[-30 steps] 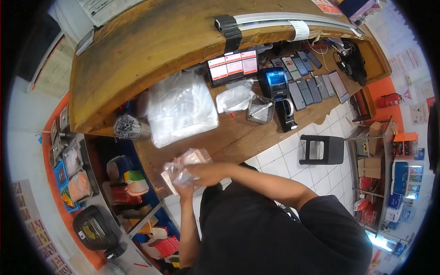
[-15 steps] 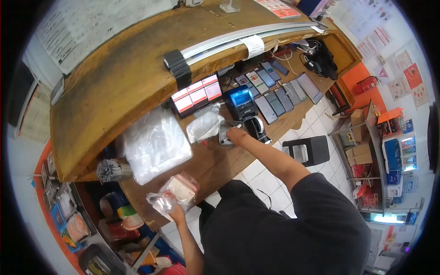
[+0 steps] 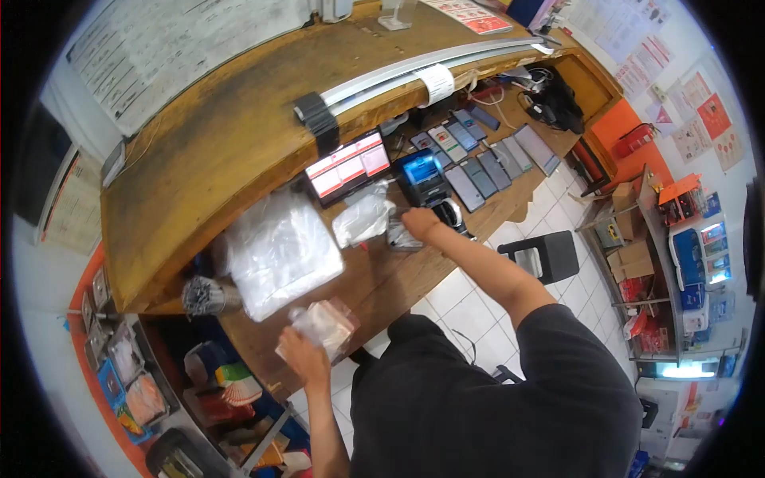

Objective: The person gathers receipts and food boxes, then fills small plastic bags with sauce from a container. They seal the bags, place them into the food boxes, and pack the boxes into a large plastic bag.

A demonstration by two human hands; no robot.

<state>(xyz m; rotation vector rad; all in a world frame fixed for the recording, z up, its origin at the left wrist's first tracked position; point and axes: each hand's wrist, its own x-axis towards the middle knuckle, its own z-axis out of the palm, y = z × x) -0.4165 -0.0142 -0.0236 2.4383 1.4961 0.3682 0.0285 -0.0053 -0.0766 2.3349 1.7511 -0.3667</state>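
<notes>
Head view is showing the left hand (image 3: 301, 356) gripping the bagged packet (image 3: 323, 327) at the counter (image 3: 382, 279) front edge while the right hand (image 3: 417, 224), fingers curled into the clear tray (image 3: 401, 236), should be lifting slowly.

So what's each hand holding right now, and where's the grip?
Left hand grips the bagged package at its near end. Right hand reaches into the clear container; any hold there can't be told.

Long wooden counter (image 3: 374, 275) under a raised wooden ledge, a stack of clear plastic bags (image 3: 275, 251) lying on it, a smaller crumpled bag (image 3: 360, 221), a red-screened tablet (image 3: 349, 167), blue receipt printer (image 3: 421, 175), row of phones (image 3: 486, 155), clear tray (image 3: 401, 233).
</notes>
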